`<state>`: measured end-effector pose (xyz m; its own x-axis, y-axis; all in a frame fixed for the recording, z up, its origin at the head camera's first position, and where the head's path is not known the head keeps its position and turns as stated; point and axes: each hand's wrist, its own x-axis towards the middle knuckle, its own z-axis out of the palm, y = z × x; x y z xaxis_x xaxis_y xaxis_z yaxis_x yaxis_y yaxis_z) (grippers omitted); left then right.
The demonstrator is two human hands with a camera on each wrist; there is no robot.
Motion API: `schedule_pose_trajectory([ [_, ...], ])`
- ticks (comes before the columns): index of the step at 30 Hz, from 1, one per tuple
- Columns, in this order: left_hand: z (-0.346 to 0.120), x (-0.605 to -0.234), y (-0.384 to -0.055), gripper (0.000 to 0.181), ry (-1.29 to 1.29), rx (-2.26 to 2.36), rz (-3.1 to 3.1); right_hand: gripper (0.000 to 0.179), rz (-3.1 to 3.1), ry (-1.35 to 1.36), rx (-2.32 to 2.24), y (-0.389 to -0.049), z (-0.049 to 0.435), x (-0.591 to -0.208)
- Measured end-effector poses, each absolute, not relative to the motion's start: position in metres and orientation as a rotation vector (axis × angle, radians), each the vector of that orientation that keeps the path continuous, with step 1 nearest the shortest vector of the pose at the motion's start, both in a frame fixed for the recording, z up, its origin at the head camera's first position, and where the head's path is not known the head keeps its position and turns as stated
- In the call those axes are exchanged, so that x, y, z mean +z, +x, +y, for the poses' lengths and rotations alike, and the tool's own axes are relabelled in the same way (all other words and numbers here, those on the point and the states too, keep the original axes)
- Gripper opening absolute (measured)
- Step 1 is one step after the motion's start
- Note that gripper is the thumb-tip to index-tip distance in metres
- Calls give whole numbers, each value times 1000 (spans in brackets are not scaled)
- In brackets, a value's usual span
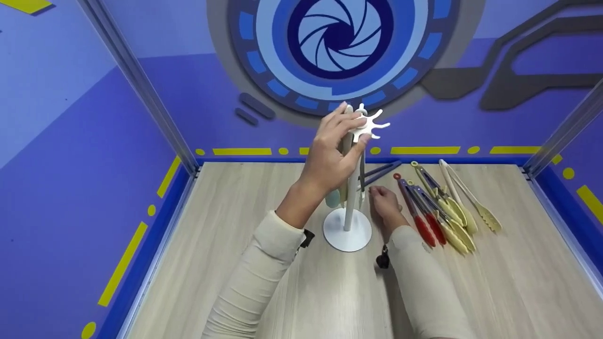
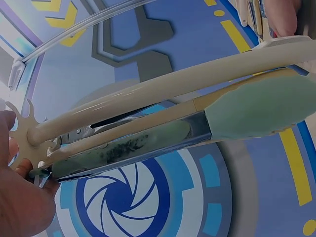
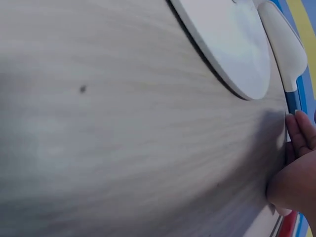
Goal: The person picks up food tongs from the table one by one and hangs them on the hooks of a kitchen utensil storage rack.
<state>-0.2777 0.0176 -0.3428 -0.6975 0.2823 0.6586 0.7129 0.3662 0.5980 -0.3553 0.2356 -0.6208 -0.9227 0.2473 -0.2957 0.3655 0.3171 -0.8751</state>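
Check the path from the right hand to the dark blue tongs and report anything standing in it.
Nothing visible stands in the way: in the head view the right hand lies close to the dark blue tongs, with the white stand off to its left.

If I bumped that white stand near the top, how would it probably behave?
The white stand would more likely tip than roll, being tall and thin above a flat round base. Its pole is probably stiff, looking straight in the head view. The green-tipped tongs may swing, since their lower tips appear to hang free.
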Motion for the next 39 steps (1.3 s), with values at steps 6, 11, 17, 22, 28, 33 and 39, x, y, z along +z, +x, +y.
schedule_pose_trajectory([
  [6,22,-345,-278,34,-841,-1322,-2194,35,2527,746,-1713,-363,233,-620],
  [11,25,-343,-277,33,-840,-1335,-2181,34,2586,819,-1684,-374,236,-624],
  [17,31,-343,-277,33,-865,-1330,-2155,39,2600,883,-1602,-382,239,-624],
  [22,29,-344,-274,32,-847,-1341,-2154,43,2588,900,-1519,-387,233,-613],
  [28,28,-343,-272,33,-837,-1335,-2171,52,2536,917,-1398,-396,228,-604],
  [33,28,-345,-271,33,-819,-1350,-2174,62,2535,914,-1300,-400,224,-602],
  [39,26,-345,-273,34,-819,-1349,-2177,65,2559,949,-1286,-403,224,-598],
])
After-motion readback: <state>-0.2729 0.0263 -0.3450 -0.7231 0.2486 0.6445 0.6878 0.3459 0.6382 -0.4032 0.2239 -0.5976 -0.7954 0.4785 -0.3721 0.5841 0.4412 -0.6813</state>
